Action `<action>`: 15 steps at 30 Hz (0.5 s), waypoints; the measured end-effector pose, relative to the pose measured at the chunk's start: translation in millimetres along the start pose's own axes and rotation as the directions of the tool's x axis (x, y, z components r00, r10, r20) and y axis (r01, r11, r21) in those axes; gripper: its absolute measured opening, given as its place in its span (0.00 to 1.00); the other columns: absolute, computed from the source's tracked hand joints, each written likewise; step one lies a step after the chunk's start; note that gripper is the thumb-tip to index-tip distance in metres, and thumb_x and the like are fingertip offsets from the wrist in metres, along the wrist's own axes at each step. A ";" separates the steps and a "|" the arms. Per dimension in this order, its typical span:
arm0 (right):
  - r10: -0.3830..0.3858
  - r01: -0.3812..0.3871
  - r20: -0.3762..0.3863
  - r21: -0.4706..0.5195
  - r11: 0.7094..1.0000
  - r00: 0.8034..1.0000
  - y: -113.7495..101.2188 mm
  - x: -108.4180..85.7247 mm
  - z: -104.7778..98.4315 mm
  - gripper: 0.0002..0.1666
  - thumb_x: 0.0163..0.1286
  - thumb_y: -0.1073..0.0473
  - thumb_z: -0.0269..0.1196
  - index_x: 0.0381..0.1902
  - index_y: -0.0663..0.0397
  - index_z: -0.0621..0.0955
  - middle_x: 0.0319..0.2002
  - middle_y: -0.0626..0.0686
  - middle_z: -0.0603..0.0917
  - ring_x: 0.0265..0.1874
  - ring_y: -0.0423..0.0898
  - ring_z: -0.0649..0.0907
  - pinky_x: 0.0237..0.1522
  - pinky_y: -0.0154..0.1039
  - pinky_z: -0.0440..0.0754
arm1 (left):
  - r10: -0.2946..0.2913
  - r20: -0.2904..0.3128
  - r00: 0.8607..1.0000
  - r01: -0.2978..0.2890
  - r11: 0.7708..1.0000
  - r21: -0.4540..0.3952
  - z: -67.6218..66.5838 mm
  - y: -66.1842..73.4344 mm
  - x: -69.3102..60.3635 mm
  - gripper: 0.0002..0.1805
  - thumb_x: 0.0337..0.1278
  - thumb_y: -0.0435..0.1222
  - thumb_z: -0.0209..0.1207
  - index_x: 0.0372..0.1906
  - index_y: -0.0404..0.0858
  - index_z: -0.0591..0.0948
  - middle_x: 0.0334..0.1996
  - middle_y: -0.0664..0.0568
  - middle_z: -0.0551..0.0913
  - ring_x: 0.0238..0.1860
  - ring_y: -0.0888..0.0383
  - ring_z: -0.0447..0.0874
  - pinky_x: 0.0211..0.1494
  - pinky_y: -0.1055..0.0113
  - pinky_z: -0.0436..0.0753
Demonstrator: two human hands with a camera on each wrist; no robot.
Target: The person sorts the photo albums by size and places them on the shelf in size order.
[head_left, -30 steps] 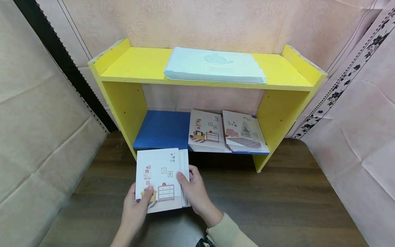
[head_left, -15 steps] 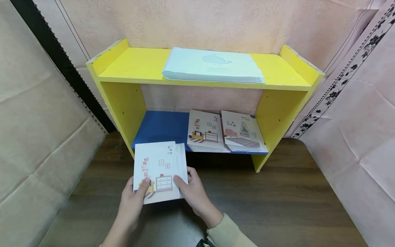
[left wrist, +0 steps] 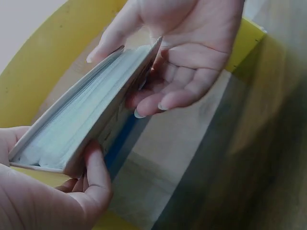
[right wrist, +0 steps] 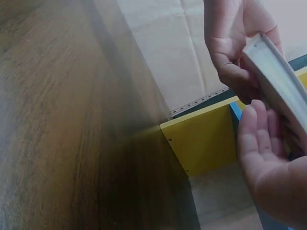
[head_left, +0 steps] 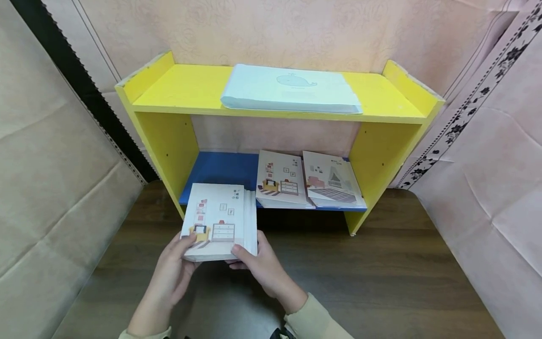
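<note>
A thick white book [head_left: 216, 202], its cover printed with a dresser and a yellow chair, is held tilted before the lower shelf. My left hand [head_left: 169, 270] grips its lower left corner, thumb on the cover and fingers underneath. At the lower right my right hand [head_left: 268, 270] holds it, thumb along the front edge and fingers below. In the left wrist view the book [left wrist: 91, 108] shows its page block between two covers. The book [right wrist: 276, 84] also appears in the right wrist view, with fingers under it.
A yellow shelf unit [head_left: 163, 155] stands against the wall. Its blue lower board [head_left: 230, 165] bears a matching book [head_left: 277, 176] and another white book [head_left: 332, 181] on the right. A pale blue whale-printed packet [head_left: 271, 89] lies on top. Dark wooden flooring [head_left: 381, 282] surrounds it.
The book has moved forward toward the lower shelf and tipped back, its far end now over the blue board's front edge. My left hand has shifted further under its lower corner.
</note>
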State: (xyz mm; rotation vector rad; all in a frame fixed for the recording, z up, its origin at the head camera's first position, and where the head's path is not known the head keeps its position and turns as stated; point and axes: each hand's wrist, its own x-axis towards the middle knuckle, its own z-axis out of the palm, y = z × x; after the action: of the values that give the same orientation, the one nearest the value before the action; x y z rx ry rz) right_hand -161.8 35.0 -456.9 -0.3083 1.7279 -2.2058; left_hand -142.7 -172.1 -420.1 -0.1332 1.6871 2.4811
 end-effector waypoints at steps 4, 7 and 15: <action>-0.044 0.043 0.020 0.010 0.999 0.999 -2.1 -0.2 -1.3 0.33 0.69 0.55 0.63 0.65 0.50 0.60 0.52 0.58 0.79 0.43 0.57 0.84 0.48 0.55 0.81 | 0.057 0.079 0.995 -0.053 0.997 -0.049 -0.3 3.5 1.0 0.31 0.76 0.44 0.45 0.73 0.34 0.52 0.62 0.46 0.71 0.59 0.57 0.74 0.60 0.65 0.74; -0.051 0.051 -0.005 0.016 0.999 0.999 -3.7 1.0 -2.4 0.32 0.69 0.55 0.63 0.64 0.51 0.61 0.51 0.58 0.80 0.43 0.57 0.84 0.49 0.53 0.81 | 0.080 0.110 0.991 -0.072 0.995 -0.073 -0.2 3.6 1.3 0.31 0.75 0.41 0.45 0.74 0.34 0.50 0.66 0.43 0.65 0.62 0.56 0.72 0.62 0.63 0.73; -0.048 0.047 -0.056 -0.018 0.999 0.997 -7.1 3.5 -7.8 0.31 0.70 0.55 0.62 0.64 0.52 0.61 0.50 0.57 0.81 0.43 0.56 0.84 0.48 0.49 0.82 | 0.055 0.237 0.970 -0.077 0.994 0.081 -1.1 0.1 1.4 0.35 0.73 0.36 0.50 0.76 0.42 0.48 0.69 0.40 0.60 0.63 0.50 0.72 0.61 0.57 0.73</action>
State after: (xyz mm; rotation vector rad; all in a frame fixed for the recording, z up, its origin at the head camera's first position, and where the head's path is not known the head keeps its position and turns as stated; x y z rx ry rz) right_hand -168.7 42.2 -452.0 -0.2963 1.7868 -2.2553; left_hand -144.1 -173.0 -420.6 0.2213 1.7226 2.3506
